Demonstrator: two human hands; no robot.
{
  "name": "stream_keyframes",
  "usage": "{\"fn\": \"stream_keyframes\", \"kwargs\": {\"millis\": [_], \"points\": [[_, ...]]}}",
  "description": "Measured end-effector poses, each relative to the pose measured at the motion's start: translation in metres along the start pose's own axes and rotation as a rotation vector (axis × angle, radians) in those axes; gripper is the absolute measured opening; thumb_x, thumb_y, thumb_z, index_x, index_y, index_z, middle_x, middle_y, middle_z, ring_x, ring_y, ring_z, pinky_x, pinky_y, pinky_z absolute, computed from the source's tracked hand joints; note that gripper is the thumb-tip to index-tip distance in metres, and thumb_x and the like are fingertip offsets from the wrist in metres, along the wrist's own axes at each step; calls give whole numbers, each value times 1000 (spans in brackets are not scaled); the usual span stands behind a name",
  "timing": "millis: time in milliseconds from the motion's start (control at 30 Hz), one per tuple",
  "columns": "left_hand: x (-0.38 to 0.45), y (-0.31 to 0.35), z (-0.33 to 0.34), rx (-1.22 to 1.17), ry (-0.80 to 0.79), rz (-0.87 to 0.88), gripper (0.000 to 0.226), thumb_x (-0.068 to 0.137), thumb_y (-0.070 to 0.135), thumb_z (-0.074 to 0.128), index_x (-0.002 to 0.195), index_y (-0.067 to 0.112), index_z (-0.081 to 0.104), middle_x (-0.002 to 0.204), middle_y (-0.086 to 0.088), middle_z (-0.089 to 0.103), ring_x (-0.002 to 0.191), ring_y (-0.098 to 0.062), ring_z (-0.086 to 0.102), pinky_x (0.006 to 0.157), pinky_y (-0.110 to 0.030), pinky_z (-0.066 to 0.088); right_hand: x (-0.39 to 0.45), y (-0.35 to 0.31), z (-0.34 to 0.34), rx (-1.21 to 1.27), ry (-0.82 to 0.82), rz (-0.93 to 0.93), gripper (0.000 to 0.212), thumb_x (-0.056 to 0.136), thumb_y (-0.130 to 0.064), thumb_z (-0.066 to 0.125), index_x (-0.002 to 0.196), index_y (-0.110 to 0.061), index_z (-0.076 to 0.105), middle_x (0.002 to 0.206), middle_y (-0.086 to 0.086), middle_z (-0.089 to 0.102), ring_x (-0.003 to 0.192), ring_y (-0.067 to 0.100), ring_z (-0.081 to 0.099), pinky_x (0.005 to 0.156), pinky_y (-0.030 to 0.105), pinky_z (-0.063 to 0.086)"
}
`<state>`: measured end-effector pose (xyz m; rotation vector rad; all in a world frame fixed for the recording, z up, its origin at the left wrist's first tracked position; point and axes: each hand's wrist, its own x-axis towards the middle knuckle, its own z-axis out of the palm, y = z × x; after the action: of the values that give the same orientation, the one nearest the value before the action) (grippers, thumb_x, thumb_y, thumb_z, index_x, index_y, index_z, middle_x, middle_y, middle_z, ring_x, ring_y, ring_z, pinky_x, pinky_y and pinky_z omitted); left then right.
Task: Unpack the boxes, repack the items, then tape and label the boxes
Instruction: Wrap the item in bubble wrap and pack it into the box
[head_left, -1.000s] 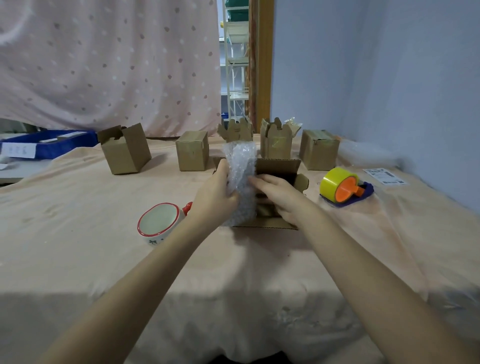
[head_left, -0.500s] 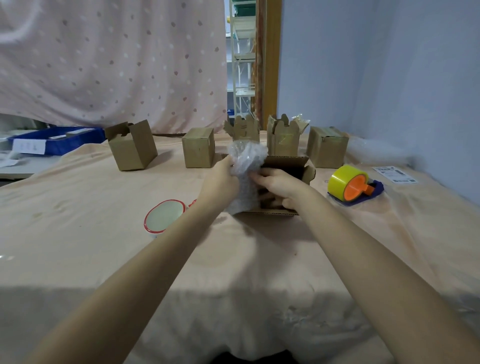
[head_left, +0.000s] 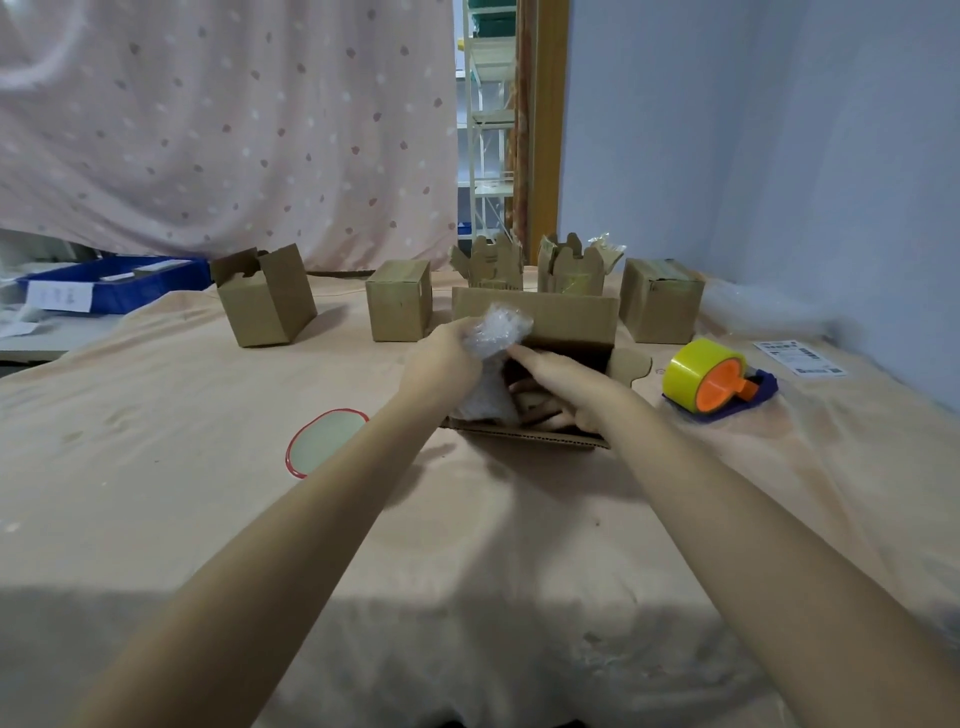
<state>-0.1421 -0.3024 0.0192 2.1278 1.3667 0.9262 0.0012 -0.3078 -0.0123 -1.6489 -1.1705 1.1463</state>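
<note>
Peach cloth (head_left: 156, 415) covers the table; left hand (head_left: 441, 364) grips bubble wrap (head_left: 498, 332), right hand (head_left: 566, 379) relaxed.

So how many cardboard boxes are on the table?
6: five along the back, namely far left, middle, two open ones and right, plus the open box at the hands. None looks hidden.

Mug (head_left: 324, 439) largely hidden behind left forearm, only the red rim showing. Right hand's fingers (head_left: 540, 410) sunk inside open box (head_left: 566, 322), partly masked by bubble wrap (head_left: 493, 338). Label (head_left: 800, 357) print too small to read.
</note>
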Motion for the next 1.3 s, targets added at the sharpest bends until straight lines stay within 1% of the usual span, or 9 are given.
{"fn": "stream_keyframes", "kwargs": {"millis": [267, 400, 500, 600, 700, 833, 1000, 1200, 1300], "points": [[14, -18, 13, 347, -228, -69, 26, 93, 16, 49, 111, 2, 62, 110, -15, 65, 101, -32, 59, 75, -30, 43, 2, 9, 8, -149, -36, 22, 36, 100, -37, 45, 125, -12, 55, 86, 2, 62, 71, 17, 62, 53, 25, 54], [12, -29, 21, 269, -216, -78, 30, 91, 26, 56, 114, 6, 58, 108, -13, 64, 98, -32, 61, 75, -35, 51, 6, 11, 11, -221, -62, 61, 39, 104, -30, 34, 133, -8, 47, 113, 11, 57, 83, 19, 58, 43, 19, 50], [7, -27, 15, 392, -139, -8, 32, 86, 36, 62, 104, 9, 61, 98, -11, 63, 89, -32, 62, 69, -37, 54, 10, 7, 9, -251, -60, 77, 41, 104, -32, 33, 135, -7, 46, 130, 15, 53, 99, 26, 57, 44, 20, 50], [8, -22, 8, 759, 62, 134, 22, 90, 34, 56, 84, 12, 58, 95, -12, 64, 89, -33, 60, 64, -32, 39, 17, 10, 9, -283, -69, 105, 42, 102, -38, 39, 128, -8, 52, 104, 10, 61, 78, 19, 58, 46, 23, 50], [9, -21, 7, 930, 77, 171, 16, 93, 21, 53, 79, 17, 47, 96, -9, 64, 90, -32, 62, 62, -32, 36, 27, 14, 10, -458, -80, 56, 39, 95, -38, 55, 124, -12, 57, 108, 8, 63, 86, 19, 60, 69, 30, 54], [12, -16, 17, 1120, 63, 225, 16, 92, 3, 50, 93, 16, 58, 101, -4, 66, 96, -27, 63, 58, -30, 32, 26, 8, 3, -754, -157, -28, 39, 94, -28, 55, 131, -16, 56, 129, 5, 57, 113, 23, 54, 97, 33, 46], [20, -23, 30, 1248, 80, 339, 20, 93, -3, 38, 106, 7, 49, 103, -4, 66, 93, -26, 65, 46, -28, 14, 29, 7, -2, -769, -193, -12, 40, 94, -42, 48, 118, -12, 59, 116, 6, 61, 103, 23, 58, 95, 37, 49], [23, -18, 35, 1236, 60, 344, 22, 95, -5, 34, 111, 3, 49, 91, -5, 59, 96, -26, 65, 45, -26, 18, 33, 8, -1, -810, -147, -139, 34, 95, -43, 54, 75, -15, 56, 78, 1, 57, 70, 15, 51, 60, 26, 40], [32, -22, 37, 1373, 16, 387, 25, 94, -5, 39, 105, 6, 58, 92, 0, 61, 90, -21, 64, 45, -25, 19, 41, 12, 1, -824, -121, -144, 31, 89, -45, 62, 81, -15, 62, 86, 6, 63, 78, 21, 56, 66, 31, 45]]}}
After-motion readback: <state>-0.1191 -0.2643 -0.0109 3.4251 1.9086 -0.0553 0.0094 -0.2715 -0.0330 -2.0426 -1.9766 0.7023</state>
